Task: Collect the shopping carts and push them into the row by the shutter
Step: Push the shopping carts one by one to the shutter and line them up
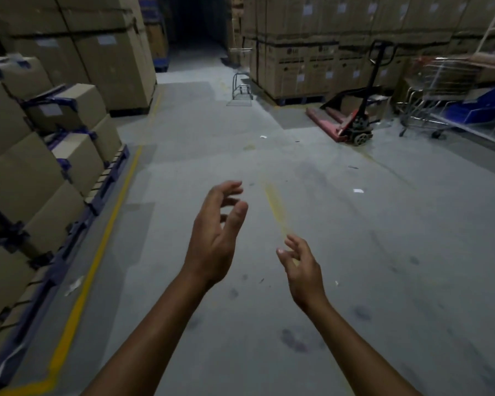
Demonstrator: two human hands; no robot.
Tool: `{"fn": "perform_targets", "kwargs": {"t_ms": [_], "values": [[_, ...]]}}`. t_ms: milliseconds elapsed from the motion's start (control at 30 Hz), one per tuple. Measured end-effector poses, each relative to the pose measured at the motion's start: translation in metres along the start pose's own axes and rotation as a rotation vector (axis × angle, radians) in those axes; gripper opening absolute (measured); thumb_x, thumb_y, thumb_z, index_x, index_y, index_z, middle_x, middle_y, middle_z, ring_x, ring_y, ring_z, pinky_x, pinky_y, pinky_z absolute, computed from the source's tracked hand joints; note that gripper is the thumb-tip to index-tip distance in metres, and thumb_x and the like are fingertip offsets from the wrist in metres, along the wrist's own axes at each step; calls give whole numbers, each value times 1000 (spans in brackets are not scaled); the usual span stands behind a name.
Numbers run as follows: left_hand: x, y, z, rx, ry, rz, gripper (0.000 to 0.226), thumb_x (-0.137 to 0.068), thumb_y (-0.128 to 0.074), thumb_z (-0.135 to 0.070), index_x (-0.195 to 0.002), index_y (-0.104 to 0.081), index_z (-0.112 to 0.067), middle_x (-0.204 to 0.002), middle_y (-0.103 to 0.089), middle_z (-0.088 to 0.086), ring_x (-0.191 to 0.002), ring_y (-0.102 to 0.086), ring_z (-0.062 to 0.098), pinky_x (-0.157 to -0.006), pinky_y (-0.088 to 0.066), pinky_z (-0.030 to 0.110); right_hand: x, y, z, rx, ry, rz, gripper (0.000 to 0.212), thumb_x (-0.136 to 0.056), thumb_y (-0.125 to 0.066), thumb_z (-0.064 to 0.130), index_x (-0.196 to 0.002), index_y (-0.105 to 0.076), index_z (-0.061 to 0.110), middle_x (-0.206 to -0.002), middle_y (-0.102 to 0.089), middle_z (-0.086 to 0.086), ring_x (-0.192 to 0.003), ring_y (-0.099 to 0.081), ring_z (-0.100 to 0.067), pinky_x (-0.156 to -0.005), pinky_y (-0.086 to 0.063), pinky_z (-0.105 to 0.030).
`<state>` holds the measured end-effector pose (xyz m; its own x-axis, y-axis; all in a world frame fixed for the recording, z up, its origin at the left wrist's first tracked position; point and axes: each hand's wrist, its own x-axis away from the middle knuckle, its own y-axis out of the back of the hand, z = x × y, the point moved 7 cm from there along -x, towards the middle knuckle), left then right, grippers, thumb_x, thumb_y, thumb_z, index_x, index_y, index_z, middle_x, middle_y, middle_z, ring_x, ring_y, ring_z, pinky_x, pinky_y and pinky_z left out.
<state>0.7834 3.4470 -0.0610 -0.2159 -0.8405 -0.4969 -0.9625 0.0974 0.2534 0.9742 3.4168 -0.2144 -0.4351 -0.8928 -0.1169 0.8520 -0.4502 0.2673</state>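
A wire shopping cart (pixel 429 90) stands at the far right, beside boxes and a blue sloped chute. A second cart (pixel 240 57) shows dimly far down the aisle at the corner of a box stack, with a small metal hand trolley (pixel 241 91) in front of it. My left hand (pixel 216 238) and my right hand (pixel 300 267) are held out over the bare concrete floor, fingers loosely spread, holding nothing. Both hands are far from every cart. No shutter is in view.
Stacked cardboard boxes on blue pallets (pixel 40 155) line the left side behind a yellow floor line (pixel 97 252). More box stacks (pixel 326 52) fill the back right. A red pallet jack (pixel 352 121) is parked in front of them. A dark aisle (pixel 197 24) runs ahead.
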Motion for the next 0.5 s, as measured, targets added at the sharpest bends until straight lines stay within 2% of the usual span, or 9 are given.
{"fn": "perform_targets", "kwargs": {"t_ms": [133,267,400,500], "values": [[-83,-5,3,11,-115,-41,41,-95,-38,-56,-128,-48,-34,-131,-58,-2,-116,-59,14,-88,-52,30,-78,-17,-51,75,-65,51,41,-96,-62,40,-134,-54,25,-135,-61,1,-111,-61,-14,-88,-46,-29],[-165,-22,60,4,-147,-40,44,-96,-36,-55,-130,-48,-31,-133,-57,-2,-117,-59,13,-88,-52,28,-173,-45,-78,112,-61,65,44,-96,-62,41,-136,-53,24,-135,-60,2,-112,-61,-14,-90,-47,-31],[-257,-39,157,15,-74,-44,46,-94,-37,-59,-130,-49,-33,-131,-57,-3,-115,-58,10,-86,-51,23,-287,-84,-72,129,-19,65,44,-96,-61,43,-136,-52,26,-136,-59,3,-113,-59,-12,-94,-49,-35],[-326,-52,241,22,59,-43,51,-91,-40,-63,-129,-51,-31,-128,-58,-4,-113,-58,4,-88,-49,25,-371,-104,-39,108,44,54,45,-97,-61,44,-137,-51,26,-137,-59,5,-116,-59,-11,-100,-50,-40]]}}
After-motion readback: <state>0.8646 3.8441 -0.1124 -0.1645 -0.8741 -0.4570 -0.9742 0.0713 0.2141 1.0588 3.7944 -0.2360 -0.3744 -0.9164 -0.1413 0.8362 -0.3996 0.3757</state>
